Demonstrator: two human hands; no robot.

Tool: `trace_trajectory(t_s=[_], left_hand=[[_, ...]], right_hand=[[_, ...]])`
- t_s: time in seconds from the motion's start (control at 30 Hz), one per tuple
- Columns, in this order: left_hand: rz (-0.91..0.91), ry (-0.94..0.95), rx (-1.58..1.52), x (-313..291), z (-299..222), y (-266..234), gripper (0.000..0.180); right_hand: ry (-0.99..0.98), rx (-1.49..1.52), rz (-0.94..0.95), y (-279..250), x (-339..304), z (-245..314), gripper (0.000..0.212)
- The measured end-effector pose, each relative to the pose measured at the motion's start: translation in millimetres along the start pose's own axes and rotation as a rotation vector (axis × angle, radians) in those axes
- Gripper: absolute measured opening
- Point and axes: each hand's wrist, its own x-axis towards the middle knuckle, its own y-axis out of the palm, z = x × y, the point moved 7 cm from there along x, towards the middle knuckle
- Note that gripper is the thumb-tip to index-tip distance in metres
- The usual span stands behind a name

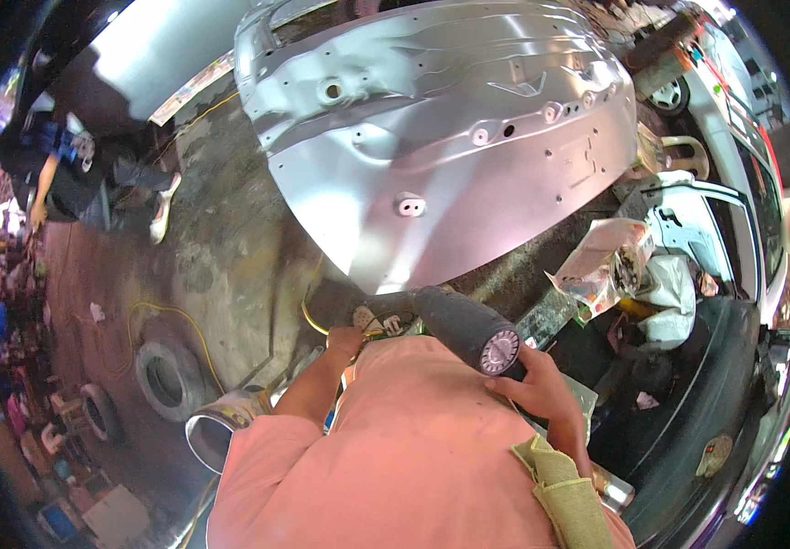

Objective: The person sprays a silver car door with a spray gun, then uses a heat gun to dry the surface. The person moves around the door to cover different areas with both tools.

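Note:
My right hand (541,389) is wrapped round the rear of a thick black power tool (464,322), which looks like a heat gun with a round vented end cap facing up toward me. The tool points away to the left, just short of the near edge of a large silver car panel (441,165). My left hand (346,341) is closed low in front of my body, beside a yellow cord (307,314). What its fingers hold is too small to make out. A folded yellow-green cloth (564,494) lies against my right side.
Left, tyres (168,380) and a metal cylinder (221,430) lie on the concrete floor (221,220). A person (102,183) sits farther back. Right are a car door (697,229), a printed paper sheet (596,261), a white bag (670,297) and a parked car (734,119).

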Motion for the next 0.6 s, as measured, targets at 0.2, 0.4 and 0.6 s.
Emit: trace_trajectory(t_s=[0.2,0.4,0.6], left_hand=[[-0.068,-0.015,0.053,10.6,4.5,1.3,0.030],[0.022,-0.035,0.113,23.5,0.3,-3.4,0.040],[-0.033,-0.046,0.132,18.4,-32.6,-29.9,0.045]], right_hand=[[0.110,0.281,-0.217,-48.4,-17.5,-52.0,0.052],[0.131,0.363,-0.440,-108.6,-28.7,-96.8,0.039],[0.063,0.419,-0.654,-167.9,-26.2,-126.2,0.040]])
